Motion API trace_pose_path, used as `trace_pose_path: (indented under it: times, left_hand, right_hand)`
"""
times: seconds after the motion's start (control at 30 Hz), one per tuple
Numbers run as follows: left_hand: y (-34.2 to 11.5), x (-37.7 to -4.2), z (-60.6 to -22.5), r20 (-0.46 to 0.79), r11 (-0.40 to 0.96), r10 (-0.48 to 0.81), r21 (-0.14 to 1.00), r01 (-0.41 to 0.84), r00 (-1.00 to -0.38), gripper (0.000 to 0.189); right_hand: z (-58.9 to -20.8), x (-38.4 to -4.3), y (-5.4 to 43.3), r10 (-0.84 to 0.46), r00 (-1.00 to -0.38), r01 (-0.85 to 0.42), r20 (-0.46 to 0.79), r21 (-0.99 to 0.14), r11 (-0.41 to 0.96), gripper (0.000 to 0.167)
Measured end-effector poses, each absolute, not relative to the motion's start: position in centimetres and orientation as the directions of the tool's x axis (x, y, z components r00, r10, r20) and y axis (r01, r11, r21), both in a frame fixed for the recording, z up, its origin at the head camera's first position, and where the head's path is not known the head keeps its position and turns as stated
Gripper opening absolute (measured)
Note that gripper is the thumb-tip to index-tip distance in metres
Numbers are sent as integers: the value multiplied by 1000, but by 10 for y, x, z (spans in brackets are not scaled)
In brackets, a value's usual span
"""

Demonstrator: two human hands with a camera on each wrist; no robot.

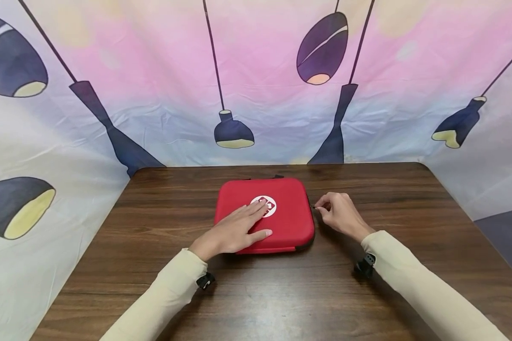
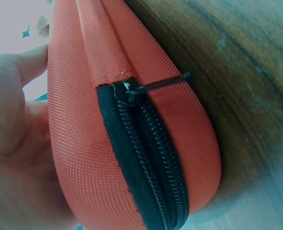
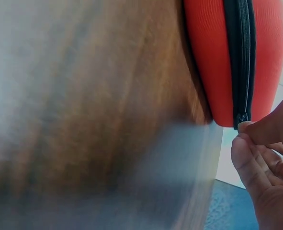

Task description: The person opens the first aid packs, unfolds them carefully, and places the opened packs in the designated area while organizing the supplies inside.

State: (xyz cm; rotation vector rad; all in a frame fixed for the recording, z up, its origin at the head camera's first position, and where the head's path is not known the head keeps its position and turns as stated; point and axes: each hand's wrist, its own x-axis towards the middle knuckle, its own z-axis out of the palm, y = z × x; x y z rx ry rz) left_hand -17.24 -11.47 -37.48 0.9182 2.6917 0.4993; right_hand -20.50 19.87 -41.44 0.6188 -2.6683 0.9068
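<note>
Head view: the red case (image 1: 289,217) lies flat on the tabletop (image 1: 256,303), nearer its far edge than its near one and well apart from the left and right edges. It sits ahead of and between both hands, its longer side seemingly parallel with the far edge. The left hand (image 1: 239,228) spreads over the lid, fingertips touching the round white emblem (image 1: 271,205). The right hand (image 1: 339,213) is beside the case's right side, thumb and finger pinching a small dark zip tab (image 1: 313,207); as I judge it, the line from that pinch along this side matters most, with the right hand the nearer. The lid looks smooth, padded and round-cornered; the tabletop has streaky brown wood grain. Left wrist view: woven red fabric bulges around a black zipper (image 2: 134,165) with ridged teeth, which ends at a metal-looking slider with a slim dark pull (image 2: 163,84) sticking out, untouched by the hand. Right wrist view: another stretch of black zip (image 3: 245,62) runs lengthwise between two rounded red halves, down to a slider (image 3: 242,118) just beside the pinching fingertips (image 3: 243,152).
</note>
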Motion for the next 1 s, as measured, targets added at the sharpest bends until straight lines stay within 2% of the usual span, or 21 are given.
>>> trace_pose_path:
  times: [0.47, 1.0]
  left_hand:
    - [-115, -172, -374, -125, 745, 629, 381, 548, -767, 78]
    - [-113, -173, -375, -135, 746, 629, 381, 546, -765, 79]
  right_hand:
    - [-414, -165, 202, -320, -874, -479, 366, -535, 696, 13]
    - [-416, -125, 195, -247, -917, -396, 312, -638, 661, 13]
